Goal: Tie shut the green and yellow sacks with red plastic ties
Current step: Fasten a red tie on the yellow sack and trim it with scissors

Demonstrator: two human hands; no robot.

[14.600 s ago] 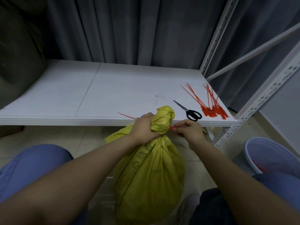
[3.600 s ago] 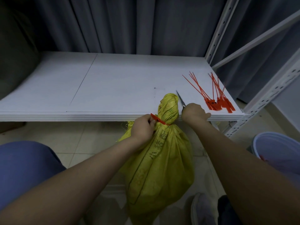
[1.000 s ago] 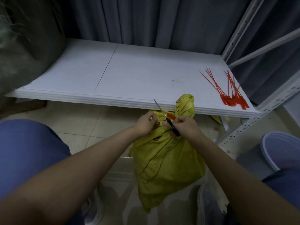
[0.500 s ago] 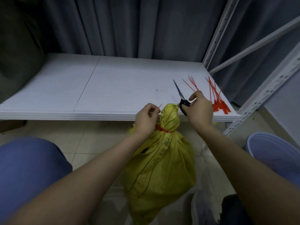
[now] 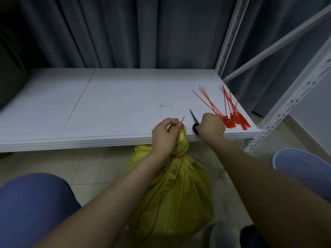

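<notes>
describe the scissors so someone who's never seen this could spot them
Look on the white shelf, near its front right edge, just left of the loose red plastic ties. The right hand holds the scissors: black handles, closed steel blades pointing away, the only tool among thin red strips.

A yellow sack (image 5: 179,194) is seen standing on the tiled floor against the front edge of a white shelf (image 5: 116,108), its gathered neck cinched by a red tie (image 5: 174,156). The sack's bunched top is touched by the left hand (image 5: 165,136), and a short red strip (image 5: 182,119) is pinched between its thumb and forefinger. The black-handled scissors (image 5: 194,119) are covered on the shelf by the right hand (image 5: 211,125), apparently curled round the hidden handles, with the blades pointing away, just beside a bundle of loose red ties (image 5: 231,115)
</notes>
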